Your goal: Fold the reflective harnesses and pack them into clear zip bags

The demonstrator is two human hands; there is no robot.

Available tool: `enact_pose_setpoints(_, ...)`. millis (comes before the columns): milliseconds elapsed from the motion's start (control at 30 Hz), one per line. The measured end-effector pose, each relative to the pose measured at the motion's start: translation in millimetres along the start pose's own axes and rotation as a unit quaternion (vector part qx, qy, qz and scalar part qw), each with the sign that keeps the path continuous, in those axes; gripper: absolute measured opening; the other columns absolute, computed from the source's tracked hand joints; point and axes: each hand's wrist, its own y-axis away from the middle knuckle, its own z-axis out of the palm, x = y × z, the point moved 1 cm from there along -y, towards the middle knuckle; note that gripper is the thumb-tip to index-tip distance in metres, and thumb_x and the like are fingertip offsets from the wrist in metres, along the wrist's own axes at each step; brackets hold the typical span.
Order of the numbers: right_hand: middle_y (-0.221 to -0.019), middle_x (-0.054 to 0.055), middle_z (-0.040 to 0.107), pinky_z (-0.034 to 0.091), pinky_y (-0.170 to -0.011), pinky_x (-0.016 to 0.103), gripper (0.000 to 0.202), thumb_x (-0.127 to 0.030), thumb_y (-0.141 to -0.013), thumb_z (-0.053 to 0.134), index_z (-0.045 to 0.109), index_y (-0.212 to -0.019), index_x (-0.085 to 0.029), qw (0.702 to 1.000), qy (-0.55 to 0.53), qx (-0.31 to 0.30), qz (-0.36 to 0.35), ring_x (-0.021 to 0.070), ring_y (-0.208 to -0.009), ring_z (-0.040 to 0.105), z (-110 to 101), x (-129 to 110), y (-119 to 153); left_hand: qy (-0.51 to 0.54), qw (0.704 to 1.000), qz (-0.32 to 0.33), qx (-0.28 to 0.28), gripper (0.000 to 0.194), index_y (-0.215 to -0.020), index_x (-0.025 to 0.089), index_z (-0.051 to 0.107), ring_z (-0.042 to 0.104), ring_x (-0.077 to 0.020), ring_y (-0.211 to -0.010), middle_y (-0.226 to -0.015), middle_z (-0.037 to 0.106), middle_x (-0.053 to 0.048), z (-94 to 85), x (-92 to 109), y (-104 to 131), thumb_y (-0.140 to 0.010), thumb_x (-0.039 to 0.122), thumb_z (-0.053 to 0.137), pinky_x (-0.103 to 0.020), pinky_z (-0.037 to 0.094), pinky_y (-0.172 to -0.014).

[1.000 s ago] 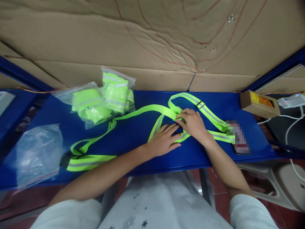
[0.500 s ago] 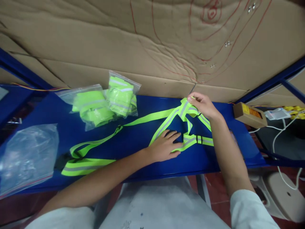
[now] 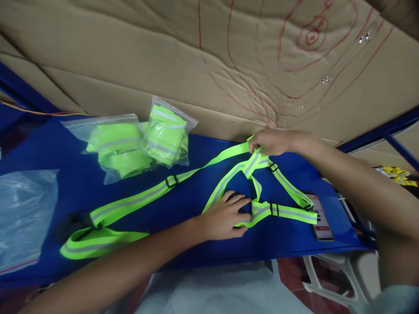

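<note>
A neon yellow-green harness of straps (image 3: 137, 197) with grey reflective stripes and black buckles lies spread over the blue table (image 3: 284, 244). My left hand (image 3: 224, 216) rests flat on its lower middle straps, fingers spread. At the top junction of the straps, near the back edge, my right hand (image 3: 266, 143) is pinched on the harness, its fingers curled downward. The strap runs from there to the left, where its loop partly lies behind my left forearm.
Two clear bags of folded neon straps (image 3: 122, 146) (image 3: 166, 133) lie at the back left. An empty plastic bag (image 3: 26, 218) is at far left. A phone (image 3: 322, 218) lies right, a cardboard panel (image 3: 131, 52) stands behind, and a pale stool (image 3: 340, 279) is below.
My right hand has turned, with its forearm now reaching in from the right. The strap running left is straighter, with its buckle showing. The view has shifted, and the phone is now uncovered.
</note>
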Motion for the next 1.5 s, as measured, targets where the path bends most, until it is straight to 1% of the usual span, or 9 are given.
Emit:
enact_pose_setpoints(133, -0.085, 0.006, 0.066, 0.037, -0.103, 0.048, 0.025, -0.011, -0.095, 0.049, 0.062, -0.077, -0.022, 0.971, 0.210, 0.027, -0.115, 0.0245, -0.095, 0.061, 20, -12, 13, 0.005, 1.000, -0.004, 0.002, 0.023, -0.108, 0.028, 0.074, 0.052, -0.0302, -0.138, -0.146, 0.060, -0.008, 0.9, 0, 1, -0.096, 0.043, 0.061, -0.053, 0.034, -0.117)
enact_pose_setpoints(300, -0.096, 0.010, 0.067, 0.044, -0.090, 0.041, 0.029, -0.018, -0.105, 0.035, 0.064, -0.103, -0.020, 0.942, 0.309, 0.076, -0.104, 0.0251, -0.095, 0.061, 35, 4, 37, 0.007, 1.000, 0.007, -0.009, 0.027, -0.113, 0.028, 0.073, 0.052, -0.0309, -0.138, -0.149, 0.057, -0.009, -0.2, -2, 1, -0.097, 0.046, 0.060, -0.052, 0.035, -0.116)
enact_pose_setpoints(467, -0.122, 0.013, 0.068, 0.050, -0.087, 0.036, 0.037, -0.040, -0.105, 0.048, 0.056, -0.134, -0.018, 0.963, 0.182, 0.200, -0.010, 0.0266, -0.104, 0.066, 45, 17, 46, 0.000, 1.000, 0.026, -0.002, 0.041, -0.118, 0.026, 0.072, 0.053, -0.0321, -0.137, -0.145, 0.060, -0.011, -3.4, -2, 0, -0.098, 0.059, 0.057, -0.051, 0.037, -0.113)
enact_pose_setpoints(600, -0.116, 0.010, 0.073, 0.050, -0.091, 0.036, 0.033, -0.034, -0.105, 0.044, 0.065, -0.125, -0.020, 0.986, 0.071, 0.137, 0.063, 0.0265, -0.106, 0.069, 54, 29, 48, -0.019, 0.999, 0.031, 0.032, 0.040, -0.117, 0.023, 0.071, 0.062, -0.0243, -0.123, -0.133, 0.067, -0.008, -27.6, 0, -4, -0.103, 0.054, 0.050, -0.040, 0.043, -0.107)
enact_pose_setpoints(833, -0.106, 0.011, 0.075, 0.051, -0.084, 0.032, 0.024, -0.029, -0.096, 0.056, 0.072, -0.108, -0.015, 0.968, -0.103, 0.115, 0.198, 0.0226, -0.094, 0.069, 83, 65, 49, -0.203, 0.945, -0.248, 0.059, 0.031, -0.130, 0.018, 0.061, 0.063, -0.0296, -0.113, -0.130, 0.065, -0.013, -88.1, -39, -15, -0.103, 0.030, 0.049, -0.043, 0.047, -0.094)
enact_pose_setpoints(1000, -0.100, 0.006, 0.076, 0.054, -0.068, 0.024, 0.038, -0.043, -0.096, 0.059, 0.070, -0.123, -0.019, 0.956, -0.256, 0.053, 0.132, 0.0157, -0.083, 0.069, 97, 64, 46, -0.288, 0.882, -0.371, -0.039, 0.036, -0.132, 0.014, 0.057, 0.068, -0.0326, -0.103, -0.116, 0.068, -0.018, -86.7, -71, -11, -0.100, 0.018, 0.042, -0.041, 0.050, -0.081)
enact_pose_setpoints(1233, -0.128, 0.009, 0.072, 0.052, -0.102, 0.040, 0.038, -0.038, -0.093, 0.062, 0.071, -0.125, -0.020, 0.939, -0.335, 0.045, 0.069, 0.0230, -0.117, 0.066, 102, 66, 48, -0.318, 0.799, -0.510, 0.018, 0.032, -0.125, 0.017, 0.056, 0.073, -0.0331, -0.091, -0.119, 0.070, -0.015, -130.2, -66, -8, -0.101, 0.022, 0.036, -0.038, 0.049, -0.070)
enact_pose_setpoints(1400, -0.137, 0.005, 0.068, 0.047, -0.109, 0.039, 0.038, -0.040, -0.102, 0.052, 0.066, -0.134, -0.025, 0.971, -0.142, 0.188, 0.031, 0.0239, -0.125, 0.064, 73, 47, 102, -0.196, 0.872, -0.438, -0.101, 0.041, -0.141, 0.026, 0.050, 0.074, -0.0304, -0.091, -0.119, 0.073, -0.009, -135.6, -30, 25, -0.101, 0.027, 0.046, -0.035, 0.048, -0.066)
enact_pose_setpoints(1500, -0.127, 0.004, 0.073, 0.051, -0.100, 0.033, 0.033, -0.041, -0.104, 0.049, 0.070, -0.126, -0.026, 0.978, -0.106, 0.174, 0.047, 0.0218, -0.115, 0.069, 65, 32, 132, -0.148, 0.931, -0.324, -0.080, 0.033, -0.134, 0.028, 0.055, 0.074, -0.0255, -0.090, -0.122, 0.072, -0.005, -125.9, -3, 33, -0.105, 0.038, 0.042, -0.032, 0.049, -0.064)
